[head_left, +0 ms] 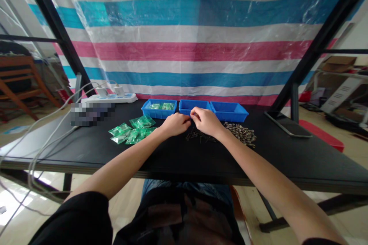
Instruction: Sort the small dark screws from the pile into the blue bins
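Observation:
My left hand (176,124) and my right hand (203,119) meet fingertip to fingertip above the black table, in front of the middle blue tray (184,106). Both have their fingers closed in a pinch; whatever they hold is too small and hidden to name. Just below them lies a scatter of dark screws (201,136). A heap of shiny metal fasteners (243,133) rests to the right, partly behind my right wrist. On the left, beside my left forearm, several small green plastic packets (133,132) are piled up.
The left blue tray (158,113) holds green packets; another blue tray (230,111) stands at the right. A white power strip (126,98) with plugs and cables sits at the back left. A phone (287,124) lies at right. Black frame posts and a striped sheet (184,51) border the table (86,145).

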